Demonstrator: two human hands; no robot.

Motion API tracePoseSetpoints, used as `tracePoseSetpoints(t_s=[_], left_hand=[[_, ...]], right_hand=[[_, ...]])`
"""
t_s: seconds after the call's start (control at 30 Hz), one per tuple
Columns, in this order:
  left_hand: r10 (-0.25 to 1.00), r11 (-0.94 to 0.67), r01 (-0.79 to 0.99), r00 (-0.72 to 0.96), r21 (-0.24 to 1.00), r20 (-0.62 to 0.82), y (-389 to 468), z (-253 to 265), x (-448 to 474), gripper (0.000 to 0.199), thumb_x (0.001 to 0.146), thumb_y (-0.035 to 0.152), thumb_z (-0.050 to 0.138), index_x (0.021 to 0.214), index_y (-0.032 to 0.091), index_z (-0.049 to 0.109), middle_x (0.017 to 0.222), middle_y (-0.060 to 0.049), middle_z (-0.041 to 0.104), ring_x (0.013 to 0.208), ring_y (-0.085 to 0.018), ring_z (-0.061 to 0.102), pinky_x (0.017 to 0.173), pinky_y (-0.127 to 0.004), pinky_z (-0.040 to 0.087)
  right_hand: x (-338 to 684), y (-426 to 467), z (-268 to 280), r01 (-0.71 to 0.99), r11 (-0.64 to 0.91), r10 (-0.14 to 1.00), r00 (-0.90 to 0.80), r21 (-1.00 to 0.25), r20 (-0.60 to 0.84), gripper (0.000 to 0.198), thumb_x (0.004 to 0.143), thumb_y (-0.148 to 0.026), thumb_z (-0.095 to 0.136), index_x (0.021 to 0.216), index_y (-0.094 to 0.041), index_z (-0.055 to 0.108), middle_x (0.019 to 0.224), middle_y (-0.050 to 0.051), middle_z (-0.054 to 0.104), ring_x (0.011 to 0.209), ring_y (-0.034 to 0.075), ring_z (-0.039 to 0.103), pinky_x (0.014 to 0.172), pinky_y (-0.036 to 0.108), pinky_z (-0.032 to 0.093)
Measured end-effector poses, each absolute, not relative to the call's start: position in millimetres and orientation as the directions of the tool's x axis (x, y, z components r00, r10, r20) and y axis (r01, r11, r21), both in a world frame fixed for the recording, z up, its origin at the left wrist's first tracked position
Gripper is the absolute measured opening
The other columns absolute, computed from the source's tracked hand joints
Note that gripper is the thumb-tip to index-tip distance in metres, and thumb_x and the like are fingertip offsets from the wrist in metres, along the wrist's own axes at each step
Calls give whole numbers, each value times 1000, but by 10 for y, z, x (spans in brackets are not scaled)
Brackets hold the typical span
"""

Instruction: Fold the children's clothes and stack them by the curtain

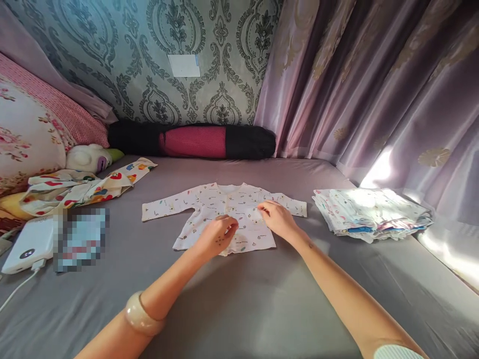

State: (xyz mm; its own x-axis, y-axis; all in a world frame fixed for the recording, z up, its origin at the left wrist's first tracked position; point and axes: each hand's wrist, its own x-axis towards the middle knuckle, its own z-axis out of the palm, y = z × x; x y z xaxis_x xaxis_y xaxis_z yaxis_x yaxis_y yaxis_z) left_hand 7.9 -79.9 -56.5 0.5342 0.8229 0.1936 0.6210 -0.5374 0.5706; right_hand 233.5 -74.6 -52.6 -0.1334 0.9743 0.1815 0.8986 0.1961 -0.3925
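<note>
A small long-sleeved baby shirt (204,212), white with a tiny coloured print, lies spread out on the grey sheet with both sleeves stretched sideways. Its neckline faces away from me. Over its lower middle is my left hand (219,235), fingers curled in with the tips close together. My right hand (277,218) is over the shirt's right side near the sleeve, its thumb and fingers drawn together in a pinch. Whether either hand has cloth between its fingertips is too small to tell.
A stack of folded printed clothes (368,214) sits at right. At left are a white power bank (30,244) with a cable, a blurred packet (82,239), heart-patterned cloth (86,187), a plush toy (88,158) and pillows (30,129). A black-and-red bolster (194,141) lies along the wall.
</note>
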Motion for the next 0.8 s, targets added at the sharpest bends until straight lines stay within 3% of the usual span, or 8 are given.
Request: tracePoseSetpoints(t_s=[0.2, 0.37, 0.47, 0.6, 0.73, 0.8], left_hand=[[822, -561, 714, 541, 419, 179, -601, -714, 640, 24, 90, 19, 43, 106, 17, 61, 104, -10, 64, 100, -23, 57, 88, -34, 45], [786, -617, 738, 591, 275, 179, -591, -815, 708, 31, 92, 32, 42, 117, 22, 59, 110, -10, 58, 100, -25, 52, 86, -40, 45], [726, -688, 690, 661, 226, 190, -642, -814, 650, 34, 95, 30, 35, 120, 27, 58, 115, -10, 55, 101, -24, 51, 86, -41, 44], [723, -691, 691, 656, 211, 218, -770, -845, 569, 34, 93, 30, 38, 123, 22, 54, 123, -12, 53, 112, -26, 50, 93, -43, 44], [793, -582, 797, 514, 159, 327, -930, -1032, 462, 58, 90, 48, 42, 132, 9, 45, 138, -22, 44, 133, -36, 35, 106, -52, 32], [800, -559, 817, 487, 143, 350, -988, -1134, 409, 67, 92, 52, 36, 138, 5, 37, 144, -24, 39, 137, -37, 30, 108, -52, 29]], right_hand=[[2608, -478, -730, 941, 333, 928, -316, -58, 195, 30, 84, -4, 44, 101, -19, 64, 103, 7, 63, 99, 20, 51, 85, 29, 37], [2639, -416, -727, 946, 324, 931, -321, 9, 173, 32, 86, -4, 39, 98, -20, 65, 101, 8, 62, 98, 21, 50, 85, 31, 36], [2614, -383, -656, 952, 306, 942, -306, 22, 133, 33, 86, -5, 38, 95, -20, 67, 103, 9, 63, 101, 22, 51, 87, 33, 35], [2364, -381, -547, 972, 230, 969, -223, -55, 110, 38, 83, -3, 37, 100, -17, 67, 107, 12, 64, 106, 24, 52, 92, 36, 36], [1912, -417, -575, 870, 344, 935, -351, -354, 46, 45, 90, -13, 30, 129, -14, 53, 132, 11, 55, 121, 18, 48, 101, 30, 35], [1712, -410, -658, 858, 295, 939, -341, -421, -38, 48, 94, -24, 27, 137, -9, 44, 143, 15, 43, 133, 21, 37, 107, 34, 29]])
